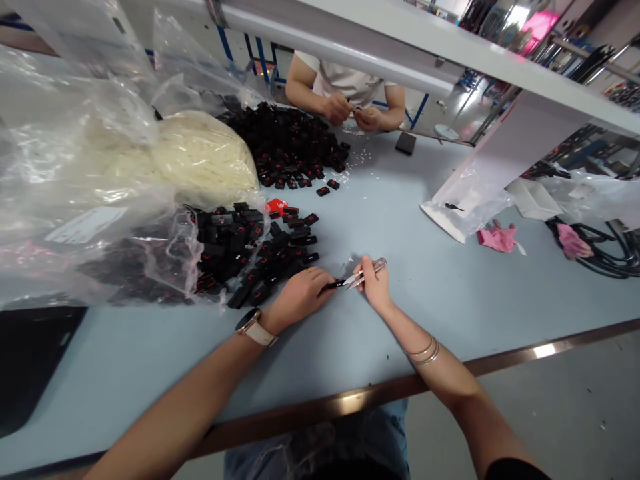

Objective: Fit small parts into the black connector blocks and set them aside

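My left hand (306,292), with a watch on its wrist, is closed on a small black plastic part (332,285) above the table. My right hand (374,283) grips a pair of metal scissors (354,278) by the handles. The scissor blades point left, parted, at the right end of the black part; whether they touch it I cannot tell. Just left of my left hand lies a pile of black plastic parts with red marks (287,243), spilling out of a clear plastic bag (187,257).
Across the table (400,220), another person's hands (353,113) hold a small part beside a larger black heap (285,143). A bag of cream-coloured pieces (205,157) stands at left. Pink gloves (497,237) and black cables (607,257) lie right. A shelf (380,40) spans overhead.
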The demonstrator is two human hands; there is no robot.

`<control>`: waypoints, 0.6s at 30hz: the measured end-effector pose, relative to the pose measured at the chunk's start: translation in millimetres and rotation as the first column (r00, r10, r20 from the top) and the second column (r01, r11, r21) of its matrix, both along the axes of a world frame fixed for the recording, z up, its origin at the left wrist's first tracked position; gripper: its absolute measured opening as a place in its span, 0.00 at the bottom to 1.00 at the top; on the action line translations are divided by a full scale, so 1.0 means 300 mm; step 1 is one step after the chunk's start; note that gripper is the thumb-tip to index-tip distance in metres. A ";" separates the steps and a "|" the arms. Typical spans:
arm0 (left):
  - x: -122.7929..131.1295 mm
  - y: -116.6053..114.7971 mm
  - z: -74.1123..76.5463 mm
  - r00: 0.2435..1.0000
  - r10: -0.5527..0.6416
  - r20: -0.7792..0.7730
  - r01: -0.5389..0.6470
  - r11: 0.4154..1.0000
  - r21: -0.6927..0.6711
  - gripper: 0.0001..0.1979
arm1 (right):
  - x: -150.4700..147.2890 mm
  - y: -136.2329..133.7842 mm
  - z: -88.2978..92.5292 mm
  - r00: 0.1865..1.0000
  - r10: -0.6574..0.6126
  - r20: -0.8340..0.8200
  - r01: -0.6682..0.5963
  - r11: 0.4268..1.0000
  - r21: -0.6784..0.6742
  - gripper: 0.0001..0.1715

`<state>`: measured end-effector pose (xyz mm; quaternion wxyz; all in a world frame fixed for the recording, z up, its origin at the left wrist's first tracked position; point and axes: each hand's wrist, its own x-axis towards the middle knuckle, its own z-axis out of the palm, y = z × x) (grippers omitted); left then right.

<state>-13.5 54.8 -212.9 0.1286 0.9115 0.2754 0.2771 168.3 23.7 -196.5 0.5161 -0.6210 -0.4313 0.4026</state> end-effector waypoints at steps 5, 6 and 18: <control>-0.002 -0.003 0.006 1.000 0.007 -0.007 -0.007 1.000 -0.017 0.08 | -0.012 -0.014 0.003 0.998 0.008 0.069 -0.011 0.999 0.034 0.33; -0.002 -0.003 0.008 1.000 0.007 -0.007 -0.007 1.000 -0.018 0.09 | -0.013 -0.017 -0.001 0.996 0.004 0.084 -0.007 0.999 0.033 0.33; 0.000 -0.005 0.015 1.000 0.010 -0.018 -0.010 1.000 0.011 0.08 | -0.018 -0.052 0.016 0.883 0.076 0.464 -0.140 0.984 0.106 0.25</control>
